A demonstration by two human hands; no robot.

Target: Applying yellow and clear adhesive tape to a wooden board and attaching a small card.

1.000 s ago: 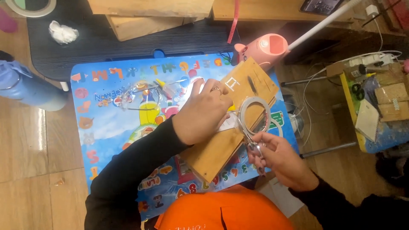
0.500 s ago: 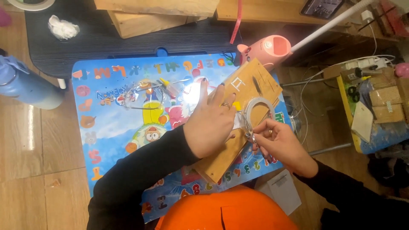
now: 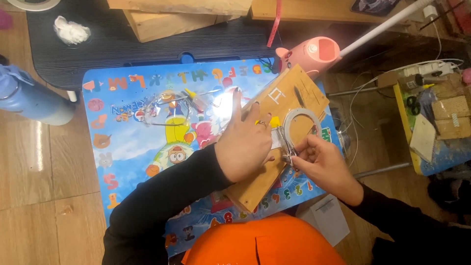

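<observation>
Wooden board point(image 3: 294, 105) lies slantwise on the right part of a blue cartoon-printed table point(image 3: 122, 147), and the left hand point(image 3: 245, 142) presses flat on it, fingers spread and pointing far. Just right of that hand, a roll of clear tape point(image 3: 301, 120) rests on the board. The right hand point(image 3: 321, 162) sits at the roll's near edge, its fingertips pinched on a small metal piece there. A pink pig-shaped lamp point(image 3: 314, 51) stands beyond the board, and a blue bottle point(image 3: 29, 98) lies far left.
</observation>
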